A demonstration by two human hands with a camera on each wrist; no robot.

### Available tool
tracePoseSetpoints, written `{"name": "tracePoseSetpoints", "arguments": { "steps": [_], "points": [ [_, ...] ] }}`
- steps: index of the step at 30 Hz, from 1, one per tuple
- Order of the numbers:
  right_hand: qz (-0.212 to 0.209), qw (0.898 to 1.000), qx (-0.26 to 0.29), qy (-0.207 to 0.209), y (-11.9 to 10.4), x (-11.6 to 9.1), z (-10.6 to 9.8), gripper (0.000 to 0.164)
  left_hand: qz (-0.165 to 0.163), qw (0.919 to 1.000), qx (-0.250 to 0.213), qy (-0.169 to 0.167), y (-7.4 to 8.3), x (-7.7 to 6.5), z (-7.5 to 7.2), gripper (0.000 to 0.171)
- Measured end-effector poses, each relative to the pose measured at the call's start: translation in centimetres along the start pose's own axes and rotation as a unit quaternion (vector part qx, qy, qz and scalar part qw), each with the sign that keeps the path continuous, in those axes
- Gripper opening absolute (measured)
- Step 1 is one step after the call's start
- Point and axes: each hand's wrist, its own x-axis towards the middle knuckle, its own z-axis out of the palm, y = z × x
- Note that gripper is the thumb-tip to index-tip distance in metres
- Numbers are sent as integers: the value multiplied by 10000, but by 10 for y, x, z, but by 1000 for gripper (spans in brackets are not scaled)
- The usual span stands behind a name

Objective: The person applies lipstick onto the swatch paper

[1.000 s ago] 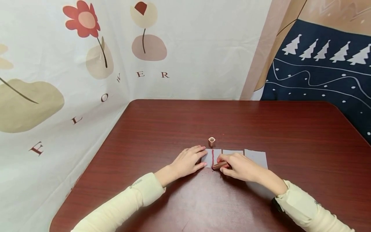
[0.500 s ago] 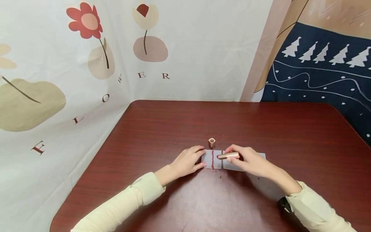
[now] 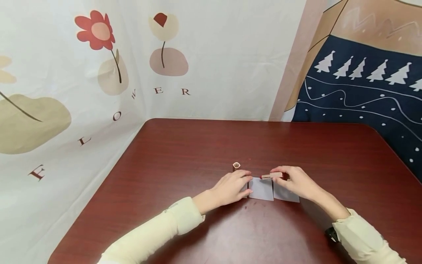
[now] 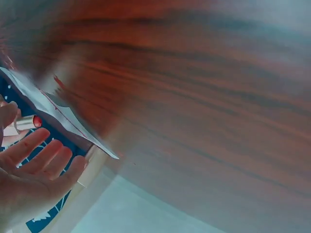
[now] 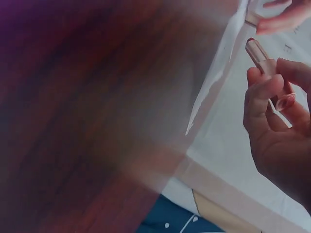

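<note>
My right hand (image 3: pixel 298 182) pinches a lipstick (image 3: pixel 271 176) in a rose-gold case, also seen in the right wrist view as the lipstick tube (image 5: pixel 260 54). Its red tip points left, close over the upper edge of the middle white paper piece (image 3: pixel 261 190); whether it touches cannot be told. My left hand (image 3: pixel 230 187), fingers extended, rests on the papers with its fingertips at the middle piece's left edge. That hand covers most of the left paper piece (image 3: pixel 245 194). A right paper piece (image 3: pixel 285 194) lies partly below the right hand.
Behind the left hand the lipstick cap (image 3: pixel 236 166) stands upright, its opening facing up. Small dark specks lie on the reddish-brown table (image 3: pixel 197 146) in front of the papers. A printed fabric backdrop (image 3: pixel 224 73) borders the table's far and left sides.
The right hand lifted the lipstick from the left paper, where a red vertical line shows, and carried it right over the middle one. The left hand slid right, covering that line.
</note>
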Motion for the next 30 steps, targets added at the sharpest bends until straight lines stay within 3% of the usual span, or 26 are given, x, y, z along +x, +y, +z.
{"name": "tracePoseSetpoints", "arguments": {
  "steps": [5,12,16,22,30],
  "points": [
    [-123,9999,0,20,1,4,7,25,-225,9991,199,-308,2,7,8,45],
    [457,9974,540,-106,1,4,1,34,-481,9961,182,-723,2,9,9,45],
    [580,9967,556,-94,3,4,-1,34,-530,9951,177,-814,2,13,10,41],
    [404,9990,120,174,5,-4,-3,40,-394,9965,44,-733,3,19,11,43],
    [-144,9998,-1,112,5,-1,4,33,-375,9973,-167,-608,0,13,11,41]
  ]
}}
